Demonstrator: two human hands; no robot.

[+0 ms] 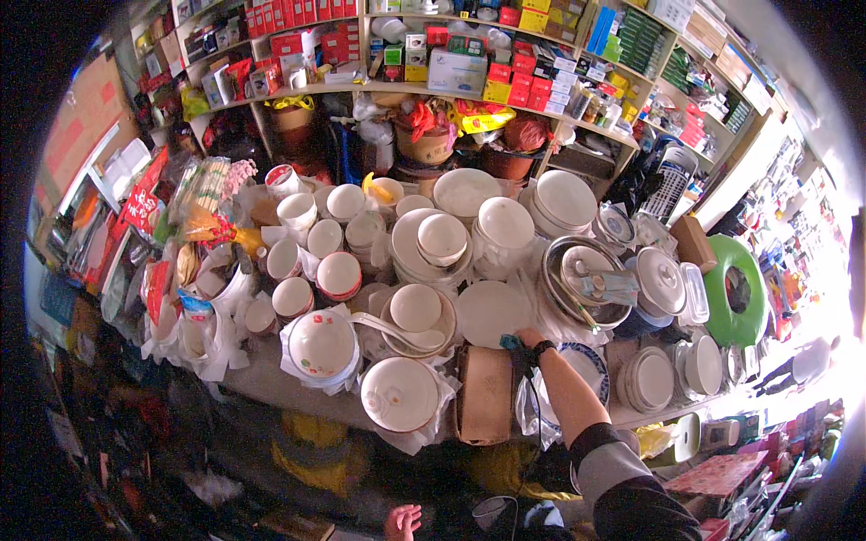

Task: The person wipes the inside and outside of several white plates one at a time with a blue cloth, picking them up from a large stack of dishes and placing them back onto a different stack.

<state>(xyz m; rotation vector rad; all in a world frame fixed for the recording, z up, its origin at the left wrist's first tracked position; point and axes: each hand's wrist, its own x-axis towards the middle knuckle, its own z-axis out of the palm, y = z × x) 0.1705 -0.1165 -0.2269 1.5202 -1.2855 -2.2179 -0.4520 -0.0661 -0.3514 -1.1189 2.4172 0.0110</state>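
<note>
My right hand [529, 338] reaches over the table with a teal cloth [512, 342] at its fingers, at the near edge of a large white plate [494, 312]. Whether the fingers grip the cloth cannot be told. Below the hand lies a brown cardboard box [486, 395]. A blue-rimmed plate [583, 372] is partly hidden by my forearm. My left hand [403, 521] hangs low at the picture's bottom edge, fingers loosely curled, touching no dish. A white bowl with a flower print [399, 393] stands above it on the table, and a long white ladle [399, 330] rests across nearby bowls.
Stacked bowls and plates crowd the table [311, 399]. On the right are a steel basin [551, 270], a lidded white pot [659, 280] and a green ring-shaped object [734, 291]. Shelves [325, 89] of boxed goods stand behind. A person [808, 362] is far right.
</note>
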